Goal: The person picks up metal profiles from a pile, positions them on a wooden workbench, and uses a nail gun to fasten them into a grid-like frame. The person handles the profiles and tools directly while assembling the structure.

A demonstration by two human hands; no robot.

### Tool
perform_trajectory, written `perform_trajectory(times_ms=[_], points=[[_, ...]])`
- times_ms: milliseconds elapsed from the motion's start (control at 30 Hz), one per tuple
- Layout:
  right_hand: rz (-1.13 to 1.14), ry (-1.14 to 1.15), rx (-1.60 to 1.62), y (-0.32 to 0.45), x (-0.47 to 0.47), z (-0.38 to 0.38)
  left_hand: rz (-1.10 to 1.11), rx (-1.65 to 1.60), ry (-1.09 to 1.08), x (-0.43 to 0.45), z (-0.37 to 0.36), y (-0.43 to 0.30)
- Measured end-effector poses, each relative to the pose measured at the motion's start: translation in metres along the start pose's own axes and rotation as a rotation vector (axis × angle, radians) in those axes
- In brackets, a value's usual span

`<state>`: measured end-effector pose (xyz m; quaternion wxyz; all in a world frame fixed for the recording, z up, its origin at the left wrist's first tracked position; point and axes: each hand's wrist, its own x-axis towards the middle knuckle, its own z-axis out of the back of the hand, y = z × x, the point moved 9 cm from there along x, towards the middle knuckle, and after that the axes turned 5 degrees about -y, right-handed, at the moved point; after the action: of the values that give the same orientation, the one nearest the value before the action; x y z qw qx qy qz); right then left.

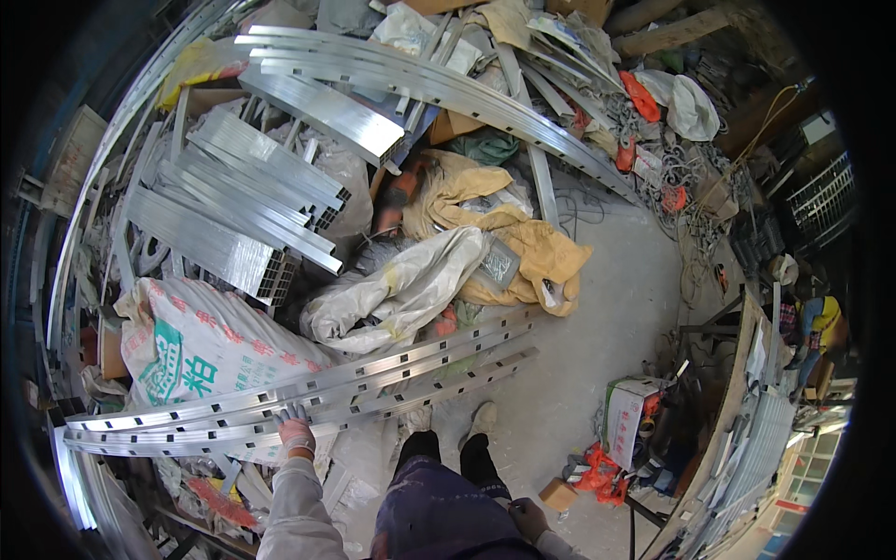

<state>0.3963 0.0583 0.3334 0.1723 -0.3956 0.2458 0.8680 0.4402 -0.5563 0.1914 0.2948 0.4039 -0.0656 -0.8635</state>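
My left hand, in a pale reddish glove, grips the nearer of several long metal rails with its fingers laid over the top. Small dark square holes run along these rails, which cross in front of me from far left to the middle. Their left ends lie near a stack of metal profiles. My right hand hangs low beside my dark apron, its fingers curled; whether anything is inside them is hidden. Below the rails sits a large white woven sack bearing printed writing.
Bundles of square metal tubes lie at upper left, with more holed rails above. Yellowish cloth sacking is heaped mid-view. On the concrete floor stands a white carton by red plastic bags. Another person is at far right.
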Motion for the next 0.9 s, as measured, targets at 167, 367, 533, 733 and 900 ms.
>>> perform_trajectory(times_ms=[167,367,533,733,900], points=[[0.026,-0.041,0.013,0.017,0.003,0.006,-0.018,-0.052,0.060,-0.024,0.040,-0.024],[-0.002,-0.127,0.131,0.023,0.013,0.012,0.027,-0.247,0.045,-0.086,0.089,-0.109],[0.242,-0.172,0.108,0.021,0.039,0.012,-0.405,-0.358,0.027,-0.161,0.143,-0.244],[0.056,-0.167,0.343,0.023,0.039,0.054,-0.720,-0.491,-0.075,-0.187,0.202,-0.316],[0.034,-0.258,0.352,-0.010,0.062,0.064,-0.632,-0.456,-0.002,-0.130,0.213,-0.283]])
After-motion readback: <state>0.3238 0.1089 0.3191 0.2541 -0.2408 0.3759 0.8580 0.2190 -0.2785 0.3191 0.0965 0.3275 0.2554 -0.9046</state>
